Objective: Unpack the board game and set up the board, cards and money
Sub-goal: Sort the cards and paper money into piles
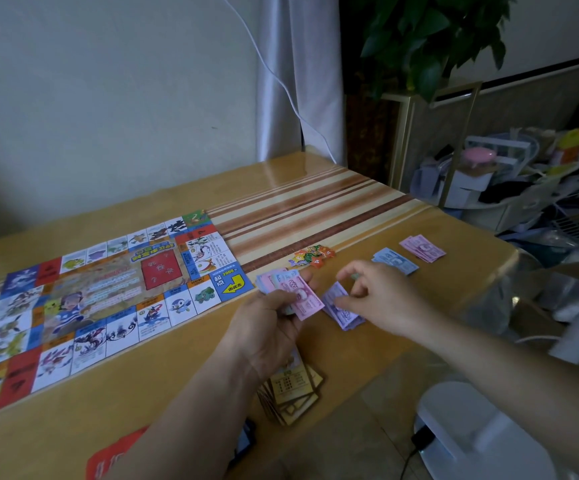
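Observation:
The paper game board (pixel 101 296) lies unfolded on the left half of the wooden table (pixel 316 202). My left hand (pixel 267 327) grips a fanned wad of play money (pixel 288 287), pink notes on top. Just to its right, my right hand (pixel 381 292) pinches the top note of a purple pile (pixel 341 306) lying on the table. Farther right lie a blue note pile (pixel 395 260) and a pink note pile (pixel 422 248). Orange die-cut tokens (pixel 312 256) sit behind the hands. A loose stack of yellow cards (pixel 293 393) lies near the front edge, partly hidden by my left wrist.
A red card or packet (pixel 115 455) and a dark object lie at the front edge under my left forearm. A white cable hangs down the wall. Right of the table stand a white appliance (pixel 471 434), a potted plant (pixel 430 39) and cluttered bins (pixel 523 174).

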`<state>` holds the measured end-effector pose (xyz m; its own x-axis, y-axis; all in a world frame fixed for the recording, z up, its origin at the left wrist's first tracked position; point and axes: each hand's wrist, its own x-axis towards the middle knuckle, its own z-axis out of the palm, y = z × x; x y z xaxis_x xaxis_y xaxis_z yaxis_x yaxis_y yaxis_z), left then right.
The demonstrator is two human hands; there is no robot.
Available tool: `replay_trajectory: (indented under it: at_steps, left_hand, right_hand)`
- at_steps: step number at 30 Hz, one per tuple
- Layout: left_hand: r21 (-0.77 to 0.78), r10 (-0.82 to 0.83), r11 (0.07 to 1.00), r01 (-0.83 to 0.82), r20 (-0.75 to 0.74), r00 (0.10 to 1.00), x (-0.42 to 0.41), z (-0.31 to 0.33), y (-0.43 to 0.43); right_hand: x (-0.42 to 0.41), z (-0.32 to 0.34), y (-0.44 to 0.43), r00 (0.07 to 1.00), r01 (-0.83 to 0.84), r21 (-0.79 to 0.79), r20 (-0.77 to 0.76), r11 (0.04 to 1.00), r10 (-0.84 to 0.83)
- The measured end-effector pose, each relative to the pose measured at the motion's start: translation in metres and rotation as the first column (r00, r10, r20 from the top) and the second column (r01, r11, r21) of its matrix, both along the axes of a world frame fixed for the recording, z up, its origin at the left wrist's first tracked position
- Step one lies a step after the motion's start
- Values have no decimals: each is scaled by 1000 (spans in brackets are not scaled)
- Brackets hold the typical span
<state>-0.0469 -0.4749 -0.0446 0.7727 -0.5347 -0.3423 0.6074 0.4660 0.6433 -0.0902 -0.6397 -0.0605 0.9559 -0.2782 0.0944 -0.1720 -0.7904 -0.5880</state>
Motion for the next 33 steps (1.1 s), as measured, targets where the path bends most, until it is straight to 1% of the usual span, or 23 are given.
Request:
replay_trajectory:
  at_steps: [2, 3, 4, 5, 6, 7, 8, 9, 10, 12, 13, 16, 20, 22, 24, 27, 30, 33]
  left_hand:
    - [31, -10, 999, 9, 32, 999, -2, -1, -1]
    - [40, -13, 999, 12, 41, 999, -2, -1, -1]
    - [48, -18, 999, 16, 47, 999, -3, -1, -2]
    - [63, -22, 998, 19, 51, 998, -3, -1, -2]
    - [89, -25, 996, 21, 51, 998, -3, -1, -3]
    - [119, -25, 993, 19, 48, 999, -4, -1, -5]
    - [145, -23, 989, 17, 42, 999, -5, -1, -7]
    - [163, -22, 987, 15, 39, 999, -6, 0, -9]
    - [174, -23, 985, 16, 39, 999, -7, 0, -12]
    - [202, -24, 979, 15, 46, 999, -8, 0, -17]
    - [213, -20, 977, 10, 46, 999, -9, 0, -19]
    - [176, -8, 984, 6, 11, 1000, -8, 1, -22]
    - [115, 14, 993, -10, -37, 999, -6, 2, -25]
    - [100, 36, 994, -31, -48, 998, -5, 3, -27]
    - [101, 50, 994, -44, -59, 997, -5, 4, -28]
    - [109, 50, 993, -43, -63, 997, -6, 4, -28]
    - [116, 46, 993, -38, -69, 997, -6, 3, -28]
    - [124, 41, 992, -31, -74, 996, -6, 4, -29]
  right_hand:
    - [-2, -5, 3, 1000, 6, -233, 0, 972, -6]
    - [-2, -7, 4, 999, 20, -291, 44, 956, -7]
    - [-2, -7, 3, 990, 36, -261, 138, 965, 0]
    - [-3, -5, 2, 969, 40, -148, 246, 988, -3]
    - [-3, -1, 2, 939, 20, 11, 342, 1000, -23]
    - [-3, 4, 2, 923, -13, 157, 381, 987, -48]
    - [-4, 9, 4, 932, -47, 269, 359, 962, -55]
    - [-5, 12, 6, 952, -69, 335, 304, 940, -38]
    - [-6, 13, 8, 971, -76, 350, 240, 934, -11]
    - [-6, 12, 11, 991, -64, 312, 129, 948, 24]
    - [-6, 12, 11, 994, -57, 319, 104, 946, 25]
    - [-5, 13, 7, 997, -32, 362, 76, 931, 5]
    - [-6, 17, -4, 999, -36, 360, 15, 932, 33]
    - [-5, 20, -17, 1000, -27, 370, 24, 929, 19]
    - [0, 20, -36, 988, 62, 343, 111, 937, -106]
    - [9, 12, -71, 931, 229, 248, 227, 941, -286]
    - [17, -2, -103, 896, 360, 111, 235, 926, -376]
    - [24, -8, -122, 890, 428, -30, 186, 903, -415]
